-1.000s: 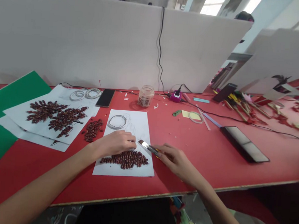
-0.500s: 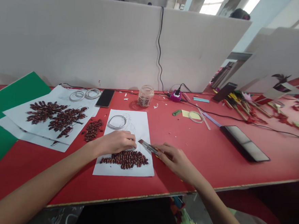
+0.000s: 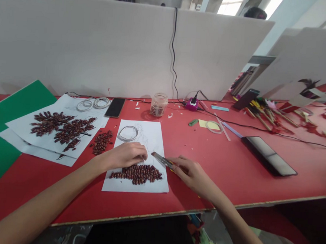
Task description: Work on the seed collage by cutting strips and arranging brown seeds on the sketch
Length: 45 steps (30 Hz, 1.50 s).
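My right hand [image 3: 186, 169] is closed round a utility knife [image 3: 162, 160], its blade tip pointing left over a sheet of white paper [image 3: 153, 132]. Above the same sheet, my left hand [image 3: 131, 155] has its fingers pressed together; whatever they hold, if anything, is hidden. Just below it, rows of dark red-brown beans [image 3: 139, 173] lie side by side over a pencil drawing. Near the top of the sheet rests a roll of clear tape [image 3: 128, 133]. Left of the paper sits a loose pile of beans [image 3: 102, 142].
At left, bean-covered drawings [image 3: 75, 130] overlap a green board [image 3: 0, 133]. Behind the sheet stand a phone [image 3: 115, 107], a jar [image 3: 159, 105] with beans inside and a purple plug adapter [image 3: 191, 104]. A tablet-like device [image 3: 270, 155] lies right, near the red table's [image 3: 218, 166] front edge.
My left hand has shifted very slightly left, away from the blade tip. The knife stays in my right hand, and the view has moved a little.
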Motion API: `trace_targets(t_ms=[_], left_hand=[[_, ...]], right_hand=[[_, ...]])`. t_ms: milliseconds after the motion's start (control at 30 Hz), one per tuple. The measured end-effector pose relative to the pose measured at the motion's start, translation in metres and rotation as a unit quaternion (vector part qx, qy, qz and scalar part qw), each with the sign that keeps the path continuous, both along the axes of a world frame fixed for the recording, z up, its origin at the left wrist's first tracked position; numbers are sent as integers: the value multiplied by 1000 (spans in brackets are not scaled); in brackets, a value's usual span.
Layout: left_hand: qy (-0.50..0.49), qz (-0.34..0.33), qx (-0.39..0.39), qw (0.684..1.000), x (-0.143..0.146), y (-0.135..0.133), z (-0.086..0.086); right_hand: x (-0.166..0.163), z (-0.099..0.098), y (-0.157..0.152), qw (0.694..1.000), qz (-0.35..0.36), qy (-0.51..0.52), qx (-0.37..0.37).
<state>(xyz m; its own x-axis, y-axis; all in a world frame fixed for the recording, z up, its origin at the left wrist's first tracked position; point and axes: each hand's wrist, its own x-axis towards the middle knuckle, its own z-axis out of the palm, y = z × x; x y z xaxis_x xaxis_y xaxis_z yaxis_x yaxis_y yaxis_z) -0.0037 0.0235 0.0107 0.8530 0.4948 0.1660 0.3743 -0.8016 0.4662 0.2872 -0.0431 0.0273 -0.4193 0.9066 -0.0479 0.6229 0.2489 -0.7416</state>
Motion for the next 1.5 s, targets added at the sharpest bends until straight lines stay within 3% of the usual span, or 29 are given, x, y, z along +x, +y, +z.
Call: trace_targets(t_ms=[100, 400, 600, 800, 1067, 1500], left_hand=[[15, 13, 5, 1000, 5, 1, 3], [140, -13, 123, 982, 27, 3, 10], [213, -12, 126, 969, 34, 0, 15], [165, 7, 97, 981, 30, 2, 8], [76, 13, -13, 997, 21, 2, 10], [46, 27, -23, 998, 14, -3, 8]], right_hand=[[1, -1, 0, 1000, 2, -3, 5], [4, -3, 0, 1000, 11, 3, 13], [4, 0, -1, 1000, 9, -1, 9], [5, -2, -1, 1000, 7, 1, 11], [4, -2, -1, 1000, 6, 8, 15], [2, 2, -2, 1000, -5, 16, 2]])
